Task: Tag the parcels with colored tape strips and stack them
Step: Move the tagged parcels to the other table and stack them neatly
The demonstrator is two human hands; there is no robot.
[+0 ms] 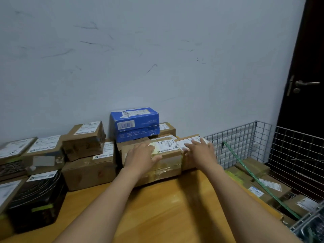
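Flat left hand (142, 155), right hand (199, 151) rest on taped cardboard parcels (168, 165).

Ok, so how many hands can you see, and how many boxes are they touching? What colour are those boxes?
Hands: 2, the left hand and the right hand.
Brown boxes with a hand on them: 2, the near brown box under the left hand and the far brown box under the right hand.
Total: 4.
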